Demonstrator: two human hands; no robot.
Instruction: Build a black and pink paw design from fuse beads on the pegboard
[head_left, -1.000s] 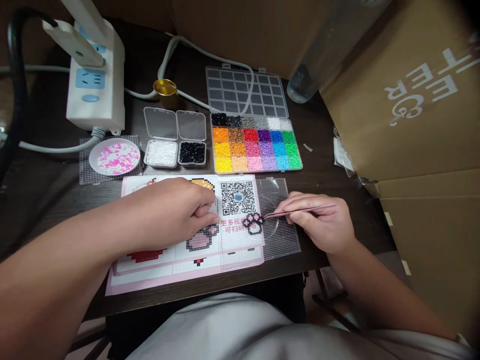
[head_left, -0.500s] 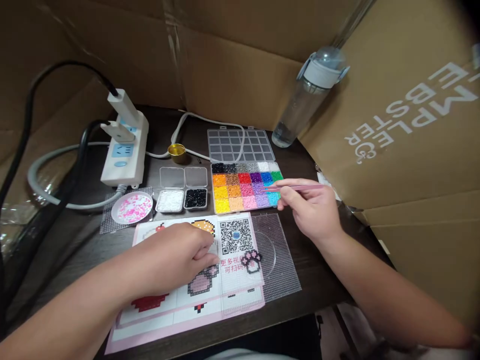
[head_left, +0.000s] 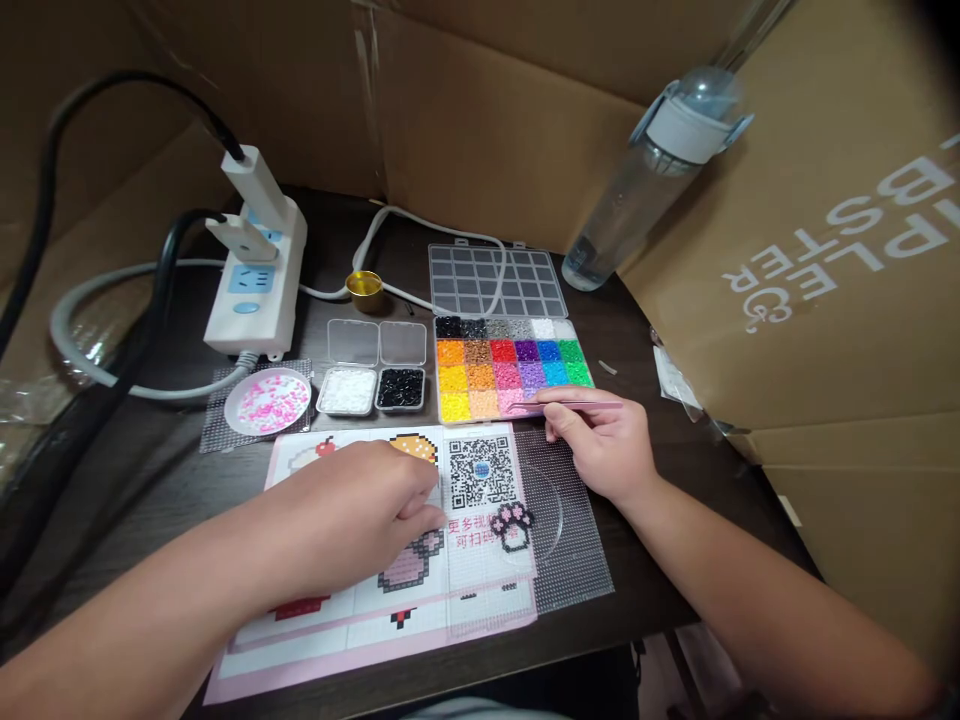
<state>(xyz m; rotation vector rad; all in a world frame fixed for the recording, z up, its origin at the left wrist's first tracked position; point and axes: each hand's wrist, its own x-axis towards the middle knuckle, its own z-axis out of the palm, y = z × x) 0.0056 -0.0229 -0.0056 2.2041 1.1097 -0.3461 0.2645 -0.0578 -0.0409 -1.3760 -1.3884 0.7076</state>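
Observation:
My right hand (head_left: 604, 440) grips pink tweezers (head_left: 577, 405), their tips over the light pink beads (head_left: 512, 403) in the front row of a compartment box (head_left: 480, 364). Beads of many colours fill that box, sorted by compartment. My left hand (head_left: 390, 510) is curled closed on the printed pattern sheet (head_left: 352, 635); its palm side is hidden, so I cannot tell what it holds. Just right of it lies a paw shape of black, pink and white beads (head_left: 514, 527), on the clear pegboard (head_left: 577, 560) that overlaps the sheet.
Small boxes of white beads (head_left: 348, 391) and black beads (head_left: 400, 389) stand left of the compartment box. Further left are a dish of pink and white beads (head_left: 268, 402) and a power strip (head_left: 259, 285). A gold cup (head_left: 364, 290), cable and bottle (head_left: 637, 200) stand behind, before cardboard walls.
My right hand has brought the tweezers from the purple beads forward to the light pink ones. The left hand stays on the sheet, and the whole view has shifted slightly.

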